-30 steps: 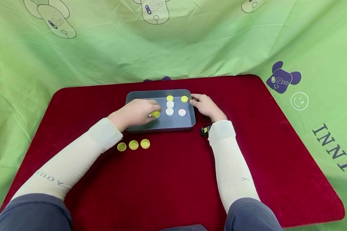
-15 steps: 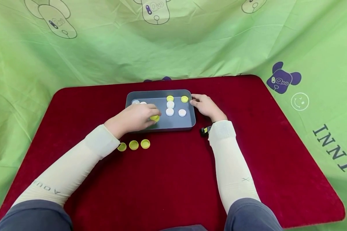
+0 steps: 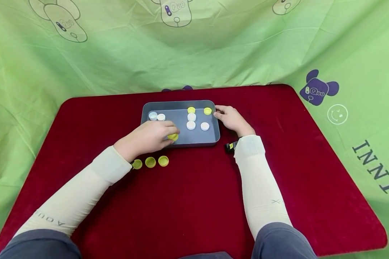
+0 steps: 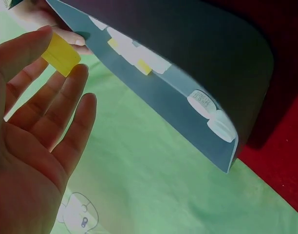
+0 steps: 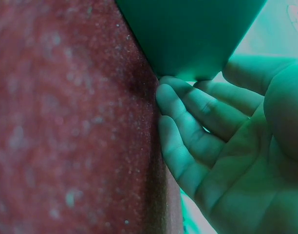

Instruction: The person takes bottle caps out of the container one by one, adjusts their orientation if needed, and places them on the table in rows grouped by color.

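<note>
Left hand has slid the yellow cap back to the tray's near side.
Closest in, three yellow caps sit in a row on the red counter, the leftmost right by the sleeve. Past them, the left hand pinches another yellow cap by the tray's near wall. Two white caps it was covering now show, so I'd guess the cap's mid-carry, not placed. Right hand has loose fingers against the tray's end, gripping nothing I can see. Three more white caps lie inside, two yellow ones farthest. Tray's near-left corner is hidden; can't tell if the pinched cap touches anything.
</note>
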### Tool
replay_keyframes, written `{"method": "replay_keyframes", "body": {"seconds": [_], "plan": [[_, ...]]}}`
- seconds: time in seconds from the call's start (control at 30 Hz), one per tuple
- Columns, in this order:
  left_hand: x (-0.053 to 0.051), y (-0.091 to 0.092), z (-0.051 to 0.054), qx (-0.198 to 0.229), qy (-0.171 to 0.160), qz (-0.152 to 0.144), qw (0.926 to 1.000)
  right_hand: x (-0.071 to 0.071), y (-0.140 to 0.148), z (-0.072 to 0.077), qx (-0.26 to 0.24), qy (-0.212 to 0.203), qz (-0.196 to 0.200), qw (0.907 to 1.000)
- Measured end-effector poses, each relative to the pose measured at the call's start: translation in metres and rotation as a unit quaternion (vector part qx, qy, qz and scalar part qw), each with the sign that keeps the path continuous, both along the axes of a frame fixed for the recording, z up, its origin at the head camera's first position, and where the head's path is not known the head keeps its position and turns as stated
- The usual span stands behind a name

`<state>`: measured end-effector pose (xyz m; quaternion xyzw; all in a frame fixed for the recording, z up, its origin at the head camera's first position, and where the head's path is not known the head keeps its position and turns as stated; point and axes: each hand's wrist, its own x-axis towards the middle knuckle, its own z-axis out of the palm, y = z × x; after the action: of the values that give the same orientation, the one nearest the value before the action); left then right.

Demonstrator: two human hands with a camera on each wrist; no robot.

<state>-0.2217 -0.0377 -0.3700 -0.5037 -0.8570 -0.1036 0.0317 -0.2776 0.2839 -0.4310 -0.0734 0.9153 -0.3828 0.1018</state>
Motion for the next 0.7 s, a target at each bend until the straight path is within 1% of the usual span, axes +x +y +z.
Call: {"method": "replay_keyframes", "body": {"seconds": [0.27, 0.5, 0.7], "plan": [[0.005, -0.004, -0.003, 0.005, 0.015, -0.007, 0.9998, 0.000, 0.000, -0.001, 0.001, -0.001, 0.000, 1.0000], [0.010, -0.006, -0.004, 0.015, 0.015, -0.016, 0.9997, -0.001, -0.001, -0.001, 0.000, -0.005, -0.002, 1.0000], [0.012, -0.007, -0.007, 0.026, 0.024, -0.027, 0.9990, -0.002, 0.000, -0.001, -0.002, -0.004, -0.002, 1.0000]]}}
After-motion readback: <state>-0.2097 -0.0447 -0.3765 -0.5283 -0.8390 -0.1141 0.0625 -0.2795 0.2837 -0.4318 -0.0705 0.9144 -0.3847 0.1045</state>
